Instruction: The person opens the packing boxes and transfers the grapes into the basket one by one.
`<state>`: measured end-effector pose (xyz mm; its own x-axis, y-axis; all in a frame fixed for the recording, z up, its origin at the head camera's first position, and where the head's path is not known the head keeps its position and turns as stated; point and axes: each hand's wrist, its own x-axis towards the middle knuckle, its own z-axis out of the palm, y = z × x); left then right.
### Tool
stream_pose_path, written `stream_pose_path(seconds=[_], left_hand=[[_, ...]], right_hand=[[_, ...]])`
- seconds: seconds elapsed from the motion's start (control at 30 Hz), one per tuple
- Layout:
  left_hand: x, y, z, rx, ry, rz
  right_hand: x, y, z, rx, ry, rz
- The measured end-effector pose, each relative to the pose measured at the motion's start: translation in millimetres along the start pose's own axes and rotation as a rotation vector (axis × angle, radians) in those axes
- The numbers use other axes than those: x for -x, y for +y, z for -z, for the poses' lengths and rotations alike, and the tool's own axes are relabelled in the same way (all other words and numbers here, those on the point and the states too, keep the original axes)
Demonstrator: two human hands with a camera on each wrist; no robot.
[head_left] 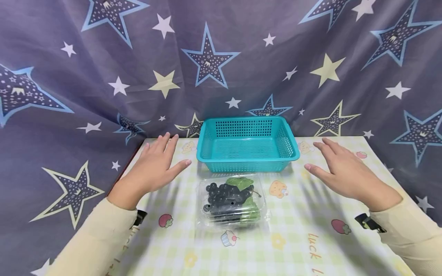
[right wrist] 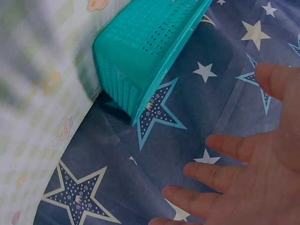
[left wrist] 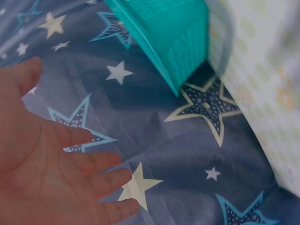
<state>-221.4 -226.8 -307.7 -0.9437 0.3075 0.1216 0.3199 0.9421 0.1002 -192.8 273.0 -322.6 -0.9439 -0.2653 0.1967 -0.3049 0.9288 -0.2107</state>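
Two bare hands hover above the table, apart from everything on it. On the left side, the left hand (head_left: pixel 152 165) has its fingers spread and holds nothing; its palm shows in the left wrist view. Opposite it, the right hand (head_left: pixel 348 174) is likewise spread, with nothing in it. Between them at the back stands a teal plastic basket (head_left: pixel 248 165) with perforated walls and no contents visible. In front of the basket lies a clear plastic clamshell box (head_left: pixel 203 220) with a closed-looking lid. Inside it are dark grapes (head_left: pixel 224 195) and green leaves (head_left: pixel 239 183).
A checked tablecloth (head_left: pixel 276 253) with printed fruit and cakes covers the table. Its back edge meets a dark curtain (head_left: pixel 221 99) patterned with stars, which also hangs along both sides. Black wrist straps (head_left: pixel 369 223) show at the sleeves.
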Motion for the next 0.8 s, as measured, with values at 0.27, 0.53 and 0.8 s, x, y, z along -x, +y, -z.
stream_pose_path(seconds=[0.27,0.53,0.8], left_hand=[[5.1,12.8,-8.1,0.127,0.020,0.008],[9.0,26.3,-4.5,0.182,0.063,-0.017],[13.5,31.3,-4.2,0.210,0.121,-0.040]], right_hand=[[4,-5,-2.5,-0.094,0.004,0.009],[6,-9,-3.0,-0.188,0.013,0.024],[14,-10,-6.5,-0.241,0.010,0.029]])
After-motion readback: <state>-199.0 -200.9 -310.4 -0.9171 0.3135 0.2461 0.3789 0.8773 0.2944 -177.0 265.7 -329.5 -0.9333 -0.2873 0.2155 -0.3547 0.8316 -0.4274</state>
